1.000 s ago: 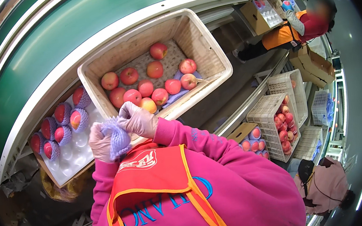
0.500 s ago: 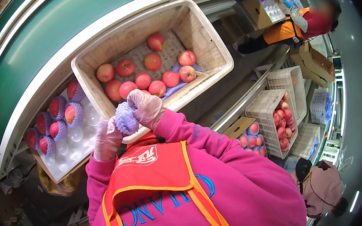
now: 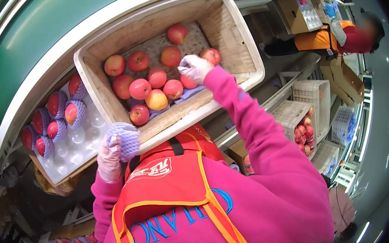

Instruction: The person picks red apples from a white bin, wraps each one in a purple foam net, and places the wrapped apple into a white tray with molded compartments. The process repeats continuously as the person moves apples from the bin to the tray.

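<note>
Evidently, the left hand (image 3: 110, 159) pinches a purple foam net (image 3: 126, 141) at the crate's (image 3: 224, 27) seven o'clock corner; the right hand (image 3: 196, 69) curls near three, its fingers' hold unclear, among apples (image 3: 156, 78) that could bruise if knocked together.

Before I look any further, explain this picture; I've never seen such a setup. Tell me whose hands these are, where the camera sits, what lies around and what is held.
No machine here, just a person working by hand. A wide fisheye camera on that person's head looks down, so straight edges bend. The gloved left hand holds a purple foam net; what is inside, if anything, is hidden. The gloved right hand reaches over a pale crate of loose apples; whether it grips one is unclear. To the left, a white tray with hollows holds netted apples.
</note>
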Tool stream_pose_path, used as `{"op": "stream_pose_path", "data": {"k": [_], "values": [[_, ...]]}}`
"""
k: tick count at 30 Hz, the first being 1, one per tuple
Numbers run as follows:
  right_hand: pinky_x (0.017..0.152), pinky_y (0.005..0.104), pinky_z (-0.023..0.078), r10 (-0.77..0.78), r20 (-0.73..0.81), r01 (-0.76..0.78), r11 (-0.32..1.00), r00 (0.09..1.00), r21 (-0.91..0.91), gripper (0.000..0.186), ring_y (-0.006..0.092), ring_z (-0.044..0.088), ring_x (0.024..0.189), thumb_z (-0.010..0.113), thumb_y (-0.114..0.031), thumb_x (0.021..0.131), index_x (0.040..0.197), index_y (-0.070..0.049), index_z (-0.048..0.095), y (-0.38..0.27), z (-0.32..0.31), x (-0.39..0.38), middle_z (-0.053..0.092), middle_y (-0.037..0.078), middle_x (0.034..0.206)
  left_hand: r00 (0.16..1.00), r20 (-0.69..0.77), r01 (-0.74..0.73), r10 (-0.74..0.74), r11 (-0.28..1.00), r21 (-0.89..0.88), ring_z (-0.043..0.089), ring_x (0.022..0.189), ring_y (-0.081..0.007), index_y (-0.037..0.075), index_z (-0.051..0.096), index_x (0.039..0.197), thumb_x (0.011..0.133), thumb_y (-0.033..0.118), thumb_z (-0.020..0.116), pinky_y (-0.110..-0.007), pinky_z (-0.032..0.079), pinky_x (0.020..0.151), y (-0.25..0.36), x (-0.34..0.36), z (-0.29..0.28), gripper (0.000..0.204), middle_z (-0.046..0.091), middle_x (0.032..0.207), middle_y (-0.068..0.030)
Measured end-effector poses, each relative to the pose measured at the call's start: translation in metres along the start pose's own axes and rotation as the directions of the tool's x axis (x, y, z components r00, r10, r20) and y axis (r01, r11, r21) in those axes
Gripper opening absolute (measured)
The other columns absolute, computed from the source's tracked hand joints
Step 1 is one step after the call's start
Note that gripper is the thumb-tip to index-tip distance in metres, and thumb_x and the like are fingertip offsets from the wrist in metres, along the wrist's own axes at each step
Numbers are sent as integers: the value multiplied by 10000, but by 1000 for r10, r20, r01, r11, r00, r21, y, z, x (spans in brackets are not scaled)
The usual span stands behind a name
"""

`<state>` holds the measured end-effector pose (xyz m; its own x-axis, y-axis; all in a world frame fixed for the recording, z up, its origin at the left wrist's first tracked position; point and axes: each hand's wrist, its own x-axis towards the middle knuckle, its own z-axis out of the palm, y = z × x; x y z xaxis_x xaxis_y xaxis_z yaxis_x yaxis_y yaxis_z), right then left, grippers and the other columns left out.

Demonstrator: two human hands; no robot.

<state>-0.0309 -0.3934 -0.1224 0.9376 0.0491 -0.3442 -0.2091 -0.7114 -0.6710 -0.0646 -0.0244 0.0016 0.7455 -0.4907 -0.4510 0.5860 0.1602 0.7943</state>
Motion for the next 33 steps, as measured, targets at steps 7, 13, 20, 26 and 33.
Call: {"op": "stream_pose_path", "data": {"k": [7, 13, 20, 26, 33], "values": [[958, 370, 451, 423, 521, -28, 795, 741, -606, 640, 297, 581, 1088, 758, -390, 691, 1240, -125, 564, 46, 28, 53, 606, 146, 1184, 982, -170, 49, -86, 975, -215, 664, 798, -202, -46, 517, 1172, 949, 488, 417, -288, 544, 715, -9, -9, 12, 587, 665, 953, -142], [910, 339, 482, 384, 427, -298, 919, 819, -257, 818, 246, 606, 1013, 819, -426, 606, 1257, -45, 503, 50, 3, 33, 616, 128, 1128, 976, -213, 12, -43, 989, -145, 667, 776, -208, -59, 517, 1159, 952, 449, 399, -289, 544, 692, -4, -17, -3, 561, 665, 960, -155], [1041, 331, 344, -386, 123, 22, 351, 915, 936, 860, 180, 474, 1171, 626, -550, 821, 1402, -13, 288, -88, -24, -33, 497, 85, 1258, 998, 50, 39, -26, 958, -283, 630, 974, -209, -46, 496, 1216, 980, 325, 388, -320, 491, 875, 16, 2, 18, 453, 624, 1096, -137], [1036, 356, 372, -356, -14, 167, 404, 934, 899, 851, 218, 443, 1235, 741, -226, 763, 1438, -96, 239, -182, 31, -67, 434, 117, 1328, 980, 150, -103, 131, 978, -179, 593, 872, -98, 16, 541, 1153, 967, 219, 491, -246, 478, 773, 31, 6, 5, 280, 614, 963, -15], [1047, 353, 360, -428, 189, 74, 527, 884, 847, 884, 208, 396, 1275, 797, -75, 668, 1391, -104, 290, -229, 23, -92, 404, 110, 1357, 974, 144, -128, 173, 952, -277, 618, 842, -149, -21, 531, 1130, 891, 420, 540, -271, 491, 751, 29, -9, -29, 502, 621, 948, -65]]}}
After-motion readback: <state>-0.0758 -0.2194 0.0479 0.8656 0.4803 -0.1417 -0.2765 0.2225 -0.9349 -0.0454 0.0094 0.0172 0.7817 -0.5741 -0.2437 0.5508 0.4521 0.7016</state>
